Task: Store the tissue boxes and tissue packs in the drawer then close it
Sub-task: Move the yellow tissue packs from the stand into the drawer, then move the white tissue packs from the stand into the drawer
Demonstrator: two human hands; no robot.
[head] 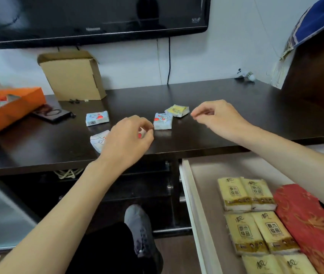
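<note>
- We note the tabletop [196,99] is dark wood-look, smooth, semi-glossy, reflecting the packs on it.
- On it, small tissue packs [163,121] in thin, crinkled, shiny plastic film.
- At its rear, a matt brown cardboard box [74,76].
- Below its right edge, a drawer [206,194] lined pale and matt, holding glossy yellow film packs [254,232].

Four small tissue packs [97,118] on top, six yellow packs [234,193] in drawer, one red box [311,224]
</note>
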